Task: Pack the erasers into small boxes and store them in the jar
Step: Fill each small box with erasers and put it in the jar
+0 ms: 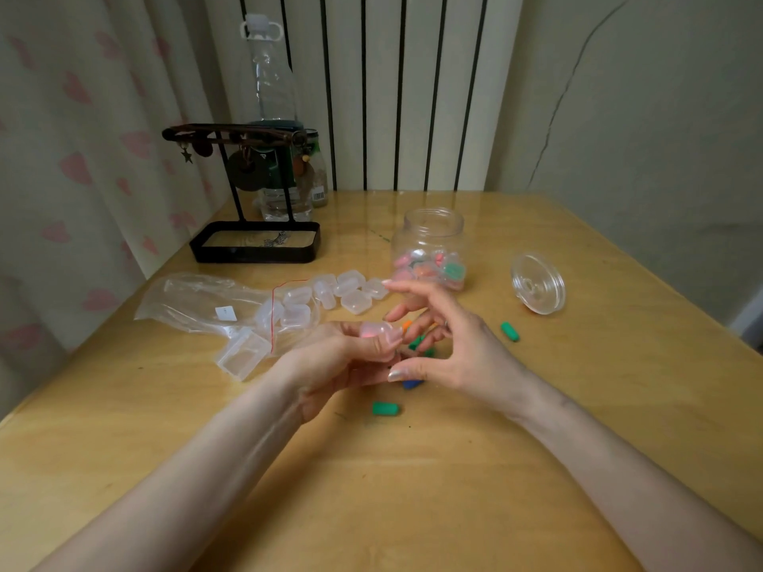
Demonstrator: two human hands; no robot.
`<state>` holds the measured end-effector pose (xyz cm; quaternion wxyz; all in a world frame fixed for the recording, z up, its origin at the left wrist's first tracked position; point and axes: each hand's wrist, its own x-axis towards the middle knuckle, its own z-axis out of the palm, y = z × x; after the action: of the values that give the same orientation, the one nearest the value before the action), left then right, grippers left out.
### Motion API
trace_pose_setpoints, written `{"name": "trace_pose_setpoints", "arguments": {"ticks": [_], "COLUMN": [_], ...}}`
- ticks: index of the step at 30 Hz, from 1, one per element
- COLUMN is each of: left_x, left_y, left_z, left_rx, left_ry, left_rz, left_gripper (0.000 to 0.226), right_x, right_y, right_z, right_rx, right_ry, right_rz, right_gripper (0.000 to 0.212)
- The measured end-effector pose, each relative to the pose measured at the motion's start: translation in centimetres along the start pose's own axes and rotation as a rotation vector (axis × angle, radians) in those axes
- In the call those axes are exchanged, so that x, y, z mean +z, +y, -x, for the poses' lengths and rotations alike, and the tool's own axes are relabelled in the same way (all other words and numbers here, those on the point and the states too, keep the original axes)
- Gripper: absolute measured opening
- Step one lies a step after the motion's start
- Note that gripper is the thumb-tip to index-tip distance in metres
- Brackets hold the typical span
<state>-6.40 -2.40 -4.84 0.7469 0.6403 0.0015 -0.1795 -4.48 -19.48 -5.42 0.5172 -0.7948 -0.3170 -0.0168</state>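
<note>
Pinching a small clear box [375, 330] — it seems to hold a pink eraser, though blur makes that uncertain — your left hand [342, 361] holds it on your side of the open jar [429, 237]. Your right hand [458, 348] hovers just beside the box, fingers spread and loosely curved, gripping nothing. The jar contains filled boxes [433, 268]; its lid [538, 289] lies to the jar's right, empty boxes [330, 293] to its left, and loose erasers [385, 408] lie scattered on the table [454, 489] between the jar and you.
</note>
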Motion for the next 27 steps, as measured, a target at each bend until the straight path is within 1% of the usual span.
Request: {"name": "trace_pose_setpoints", "arguments": {"ticks": [2, 4, 6, 8, 10, 11, 12, 14, 15, 16, 17, 18, 20, 22, 23, 24, 26, 27], "left_x": [0.3, 0.6, 0.8, 0.7, 0.2, -0.2, -0.9, -2.5, -3.4, -4.2, -4.8, -5.2, -5.6, -5.7, -5.7, -5.7, -5.7, -5.6], "left_y": [-0.3, -0.5, -0.6, -0.5, -0.4, -0.5, -0.6, -0.9, -1.0, -1.1, -1.5, -2.0, -3.1, -3.4, -3.4, -3.3, -3.3, -3.4], "left_z": [-0.1, -0.1, -0.1, -0.1, -0.4, -0.7, -1.0, -1.7, -2.1, -2.6, -3.1, -3.6, -4.4, -4.8, -4.9, -5.1, -5.5, -5.6], "left_rx": [0.056, 0.089, 0.1, 0.113, 0.181, 0.261, 0.367, 0.588, 0.652, 0.677, 0.684, 0.661, 0.575, 0.506, 0.511, 0.539, 0.598, 0.605], "left_ry": [0.022, 0.043, 0.038, 0.065, 0.156, 0.248, 0.368, 0.623, 0.672, 0.639, 0.554, 0.459, 0.315, 0.272, 0.288, 0.321, 0.383, 0.388], "left_rz": [-0.112, -0.191, -0.233, -0.219, -0.244, -0.342, -0.529, -1.017, -1.191, -1.312, -1.4, -1.464, -1.538, -1.573, -1.569, -1.579, -1.605, -1.607], "left_gripper": [0.009, 0.024, 0.039, 0.043, 0.041, 0.042, 0.041, 0.03, 0.024, 0.021, 0.024, 0.032, 0.044, 0.061, 0.069, 0.07, 0.063, 0.059], "right_x": [0.3, 0.5, 0.6, 0.7, 0.6, 0.2, -0.4, -2.4, -3.5, -4.5, -5.2, -5.8, -6.4, -6.4, -6.3, -6.0, -5.4, -5.0], "right_y": [0.1, 0.3, 0.8, 1.0, 0.8, 0.5, 0.2, -0.3, -0.5, -0.7, -0.5, -0.1, 1.3, 2.1, 2.2, 2.3, 1.9, 1.7], "right_z": [0.1, 0.1, 0.0, -0.1, -0.2, -0.7, -1.4, -3.8, -5.4, -7.1, -8.6, -10.0, -12.0, -12.6, -12.4, -12.0, -10.6, -9.8], "right_rx": [-0.064, -0.168, -0.235, -0.242, -0.161, -0.11, -0.069, -0.047, -0.051, -0.051, -0.037, 0.002, 0.141, 0.228, 0.209, 0.153, -0.02, -0.086], "right_ry": [0.002, 0.007, 0.035, 0.072, 0.118, 0.165, 0.24, 0.484, 0.611, 0.712, 0.771, 0.775, 0.644, 0.508, 0.495, 0.516, 0.58, 0.577], "right_rz": [0.097, 0.208, 0.251, 0.266, 0.216, 0.174, 0.14, 0.176, 0.249, 0.344, 0.447, 0.547, 0.693, 0.745, 0.744, 0.732, 0.675, 0.648], "right_gripper": [0.07, 0.056, 0.042, 0.03, 0.025, 0.026, 0.026, 0.022, 0.021, 0.021, 0.02, 0.019, 0.018, 0.017, 0.016, 0.015, 0.014, 0.014]}}
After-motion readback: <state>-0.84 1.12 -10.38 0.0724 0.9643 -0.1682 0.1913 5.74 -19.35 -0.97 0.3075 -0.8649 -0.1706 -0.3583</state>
